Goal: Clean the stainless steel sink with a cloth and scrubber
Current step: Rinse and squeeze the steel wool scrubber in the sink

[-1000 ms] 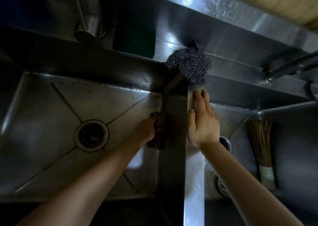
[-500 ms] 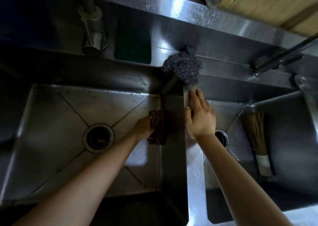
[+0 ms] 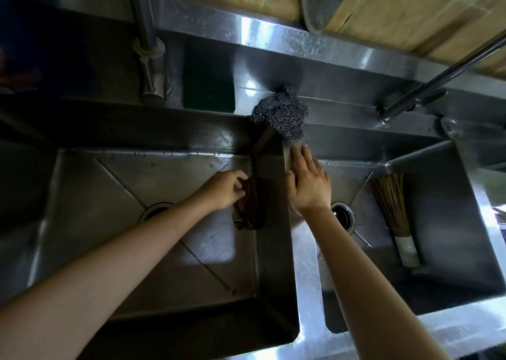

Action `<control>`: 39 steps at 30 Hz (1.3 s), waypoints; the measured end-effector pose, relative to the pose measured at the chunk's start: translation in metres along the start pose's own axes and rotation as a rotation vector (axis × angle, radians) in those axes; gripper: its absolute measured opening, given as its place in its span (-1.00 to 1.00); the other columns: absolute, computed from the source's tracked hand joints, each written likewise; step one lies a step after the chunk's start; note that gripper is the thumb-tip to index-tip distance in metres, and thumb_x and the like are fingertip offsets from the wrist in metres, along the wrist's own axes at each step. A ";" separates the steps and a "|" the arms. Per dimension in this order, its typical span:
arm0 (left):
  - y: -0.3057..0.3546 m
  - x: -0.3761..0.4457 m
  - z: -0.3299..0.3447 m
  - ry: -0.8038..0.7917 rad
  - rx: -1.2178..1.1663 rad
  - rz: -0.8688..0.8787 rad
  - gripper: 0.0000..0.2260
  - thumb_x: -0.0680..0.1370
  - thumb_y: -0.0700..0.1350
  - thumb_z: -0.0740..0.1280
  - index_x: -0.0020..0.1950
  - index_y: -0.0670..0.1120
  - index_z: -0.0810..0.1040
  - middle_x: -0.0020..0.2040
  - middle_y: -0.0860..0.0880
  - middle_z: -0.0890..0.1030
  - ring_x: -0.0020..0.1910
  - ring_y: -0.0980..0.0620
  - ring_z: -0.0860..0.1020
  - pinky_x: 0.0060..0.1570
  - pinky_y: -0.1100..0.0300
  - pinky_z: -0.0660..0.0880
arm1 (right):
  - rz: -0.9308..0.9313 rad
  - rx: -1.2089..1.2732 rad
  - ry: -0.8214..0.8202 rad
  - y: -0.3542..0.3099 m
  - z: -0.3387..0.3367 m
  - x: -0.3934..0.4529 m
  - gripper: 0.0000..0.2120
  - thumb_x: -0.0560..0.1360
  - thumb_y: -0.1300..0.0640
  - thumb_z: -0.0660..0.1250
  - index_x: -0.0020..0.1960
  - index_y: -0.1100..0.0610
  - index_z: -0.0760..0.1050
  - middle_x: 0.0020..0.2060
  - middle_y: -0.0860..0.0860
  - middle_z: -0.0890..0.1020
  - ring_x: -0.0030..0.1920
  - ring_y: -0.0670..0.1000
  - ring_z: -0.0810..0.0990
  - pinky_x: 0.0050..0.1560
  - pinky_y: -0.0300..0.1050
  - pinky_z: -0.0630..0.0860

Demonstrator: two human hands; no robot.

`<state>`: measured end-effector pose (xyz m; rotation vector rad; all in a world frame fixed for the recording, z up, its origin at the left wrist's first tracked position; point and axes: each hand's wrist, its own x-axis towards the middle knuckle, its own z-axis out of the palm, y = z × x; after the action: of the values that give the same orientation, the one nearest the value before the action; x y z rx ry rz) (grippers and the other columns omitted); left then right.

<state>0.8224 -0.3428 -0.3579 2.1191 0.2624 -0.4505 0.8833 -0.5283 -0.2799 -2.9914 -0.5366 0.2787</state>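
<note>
I look down into a double stainless steel sink [image 3: 306, 291]. My left hand [image 3: 223, 189] grips a dark brown cloth [image 3: 249, 209] and holds it against the right inner wall of the left basin. My right hand [image 3: 308, 184] lies flat with straight fingers on the divider between the basins. Just beyond its fingertips a steel wool scrubber [image 3: 283, 113] sits on the back ledge at the divider's far end.
A green sponge [image 3: 209, 89] stands on the back ledge by the left faucet pipe [image 3: 146, 39]. A second faucet [image 3: 438, 74] crosses at the upper right. A straw brush [image 3: 394, 214] lies in the right basin near its drain [image 3: 343, 214]. The left basin's drain [image 3: 154, 213] is partly hidden by my arm.
The view has tilted up and shows more of the back wall. My left hand has shifted its hold on the cloth at the wall. My right hand stays on the divider.
</note>
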 end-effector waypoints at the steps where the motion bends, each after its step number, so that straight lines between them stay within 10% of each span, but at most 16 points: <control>1: 0.005 0.001 -0.006 0.019 0.007 0.014 -0.67 0.49 -0.15 0.39 0.25 -0.06 0.49 0.04 -0.03 0.60 -0.01 0.02 0.57 0.03 0.22 0.44 | -0.001 0.010 -0.008 0.000 -0.001 0.000 -0.32 0.43 -0.17 -0.18 0.52 0.01 0.07 0.50 0.05 0.16 0.44 0.20 0.23 0.33 0.13 0.27; 15: 0.082 0.025 -0.069 0.433 -0.006 0.224 -0.68 0.44 -0.19 0.44 0.17 -0.11 0.53 0.07 -0.09 0.58 0.05 0.01 0.55 0.06 0.20 0.46 | -0.134 -0.007 -0.053 0.021 -0.040 0.036 -0.26 0.40 -0.29 -0.07 0.48 0.05 0.15 0.48 0.07 0.21 0.47 0.13 0.18 0.41 0.08 0.16; 39: 0.103 0.060 -0.083 0.390 0.148 0.006 -0.44 0.40 -0.11 0.49 0.35 -0.15 0.40 0.25 -0.15 0.52 0.23 -0.14 0.48 0.20 -0.01 0.45 | -0.164 0.133 -0.091 0.021 -0.052 0.092 -0.20 0.29 -0.21 0.44 0.36 0.13 0.23 0.22 0.11 0.49 0.25 0.17 0.39 0.20 0.06 0.40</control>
<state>0.9314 -0.3292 -0.2626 2.3433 0.4561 -0.0485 0.9849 -0.5185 -0.2469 -2.7975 -0.7369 0.4211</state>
